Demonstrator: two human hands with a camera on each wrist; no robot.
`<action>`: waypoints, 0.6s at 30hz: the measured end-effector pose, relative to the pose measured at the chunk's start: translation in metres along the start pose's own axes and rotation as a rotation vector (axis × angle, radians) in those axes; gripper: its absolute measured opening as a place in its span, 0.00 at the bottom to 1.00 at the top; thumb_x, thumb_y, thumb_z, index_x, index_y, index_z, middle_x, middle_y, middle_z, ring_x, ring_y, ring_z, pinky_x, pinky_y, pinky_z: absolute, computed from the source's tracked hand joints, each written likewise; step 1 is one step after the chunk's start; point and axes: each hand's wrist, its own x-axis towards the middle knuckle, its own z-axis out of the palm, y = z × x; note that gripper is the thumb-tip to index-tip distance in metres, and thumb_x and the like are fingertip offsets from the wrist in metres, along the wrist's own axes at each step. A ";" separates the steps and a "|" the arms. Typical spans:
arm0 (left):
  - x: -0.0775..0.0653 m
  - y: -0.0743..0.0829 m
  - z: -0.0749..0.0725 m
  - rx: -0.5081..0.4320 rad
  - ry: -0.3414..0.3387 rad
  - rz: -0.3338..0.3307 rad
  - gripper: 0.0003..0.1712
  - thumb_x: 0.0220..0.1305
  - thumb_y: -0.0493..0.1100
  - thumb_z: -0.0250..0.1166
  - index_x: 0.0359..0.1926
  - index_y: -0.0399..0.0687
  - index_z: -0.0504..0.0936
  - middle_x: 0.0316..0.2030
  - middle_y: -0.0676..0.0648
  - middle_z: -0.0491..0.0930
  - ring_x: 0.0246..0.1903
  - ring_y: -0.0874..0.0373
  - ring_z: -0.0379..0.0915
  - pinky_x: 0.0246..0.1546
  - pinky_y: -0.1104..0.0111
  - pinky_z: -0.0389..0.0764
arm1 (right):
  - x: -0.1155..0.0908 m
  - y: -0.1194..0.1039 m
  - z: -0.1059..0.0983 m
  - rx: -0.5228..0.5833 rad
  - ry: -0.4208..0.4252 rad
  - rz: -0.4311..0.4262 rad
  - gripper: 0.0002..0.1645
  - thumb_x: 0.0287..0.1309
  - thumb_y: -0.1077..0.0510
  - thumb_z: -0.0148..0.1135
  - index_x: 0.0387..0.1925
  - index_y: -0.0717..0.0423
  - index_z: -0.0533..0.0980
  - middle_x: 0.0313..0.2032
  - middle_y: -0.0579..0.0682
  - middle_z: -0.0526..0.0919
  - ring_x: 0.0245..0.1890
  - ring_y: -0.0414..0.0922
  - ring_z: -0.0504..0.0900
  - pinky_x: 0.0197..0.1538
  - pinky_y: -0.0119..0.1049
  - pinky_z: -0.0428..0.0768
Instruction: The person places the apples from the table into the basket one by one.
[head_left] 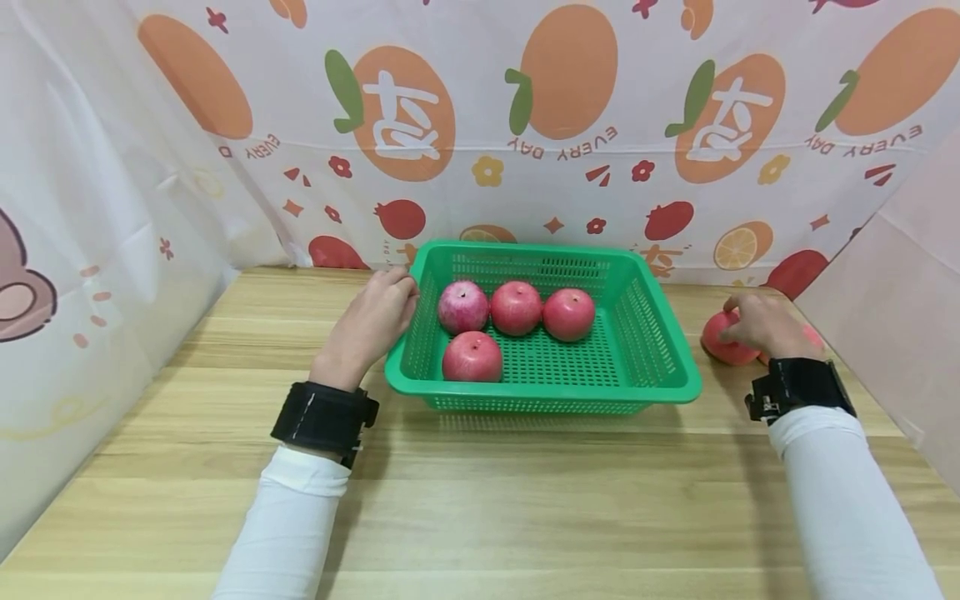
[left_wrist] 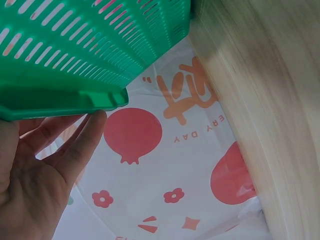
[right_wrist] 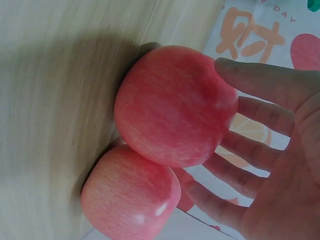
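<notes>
A green plastic basket (head_left: 555,393) stands on the wooden table, with several round fruits inside. Three are red apples (head_left: 516,308); another, at the back left, is a more purplish fruit (head_left: 462,307). My left hand (head_left: 371,321) grips the basket's left rim, its fingers under the rim's edge in the left wrist view. Right of the basket, my right hand (head_left: 768,323) holds a red apple (right_wrist: 175,107) from above, thumb on one side and fingers on the other. A second apple (right_wrist: 130,192) lies right beside it, partly hidden by the hand in the head view.
A white cloth printed with fruit (head_left: 480,200) hangs behind the table, and more cloth (head_left: 892,333) closes off the right side close to the two apples. Bare wooden tabletop (head_left: 555,508) stretches in front of the basket. Black straps (head_left: 322,417) circle both wrists.
</notes>
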 end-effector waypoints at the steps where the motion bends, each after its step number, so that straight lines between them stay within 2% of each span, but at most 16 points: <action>1: 0.000 0.000 0.000 0.001 -0.001 -0.001 0.05 0.54 0.31 0.61 0.33 0.31 0.77 0.31 0.41 0.73 0.35 0.48 0.66 0.39 0.57 0.77 | 0.000 0.000 0.000 -0.003 -0.005 0.003 0.32 0.47 0.58 0.64 0.50 0.73 0.66 0.47 0.75 0.65 0.44 0.65 0.61 0.43 0.61 0.73; 6: 0.000 0.001 0.000 0.006 -0.011 -0.001 0.06 0.54 0.31 0.62 0.33 0.31 0.78 0.31 0.41 0.73 0.35 0.48 0.66 0.40 0.57 0.78 | 0.000 0.002 0.004 -0.008 -0.026 0.020 0.34 0.46 0.58 0.64 0.53 0.71 0.64 0.48 0.74 0.63 0.45 0.66 0.59 0.44 0.62 0.72; 12: 0.000 -0.001 0.000 0.003 0.005 0.009 0.04 0.54 0.30 0.61 0.32 0.30 0.77 0.31 0.40 0.73 0.35 0.47 0.67 0.39 0.56 0.78 | 0.001 -0.001 0.005 -0.008 -0.049 0.000 0.37 0.45 0.54 0.66 0.55 0.67 0.64 0.49 0.73 0.63 0.45 0.66 0.59 0.42 0.64 0.72; 18: -0.001 0.000 0.000 0.005 -0.004 0.008 0.05 0.54 0.30 0.61 0.33 0.31 0.78 0.31 0.40 0.73 0.35 0.47 0.66 0.39 0.57 0.78 | -0.001 -0.004 0.014 0.082 -0.182 0.024 0.41 0.46 0.51 0.65 0.58 0.63 0.58 0.47 0.71 0.61 0.41 0.67 0.64 0.31 0.50 0.80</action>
